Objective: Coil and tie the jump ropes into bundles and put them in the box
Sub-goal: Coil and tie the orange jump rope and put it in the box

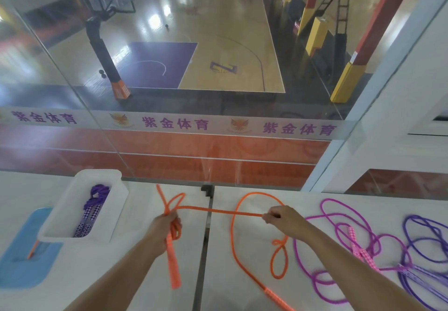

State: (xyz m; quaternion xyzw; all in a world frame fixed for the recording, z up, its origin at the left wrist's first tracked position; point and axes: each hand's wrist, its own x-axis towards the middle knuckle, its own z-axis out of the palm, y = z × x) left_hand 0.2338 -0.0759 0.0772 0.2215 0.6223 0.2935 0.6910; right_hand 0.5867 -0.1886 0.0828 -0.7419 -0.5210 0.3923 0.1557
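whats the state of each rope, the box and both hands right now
orange rope: partly coiled, rest loose on the table
purple bundle: tied, in the box
box: open, holds one bundle
pink rope: loose, uncoiled
purple rope: loose, uncoiled
left hand: grips orange coils
right hand: pinches orange strand

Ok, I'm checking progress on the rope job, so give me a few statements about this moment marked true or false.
1. The left hand grips the orange rope near one handle. True.
2. The white box holds an orange bundle. False: it holds a purple bundle.
3. The right hand pinches the orange rope, pulled straight between both hands. True.
4. The pink rope is already coiled and tied. False: it lies loose on the table, right of the orange rope.
5. The second orange handle is in the right hand. False: it lies on the table near the bottom edge.
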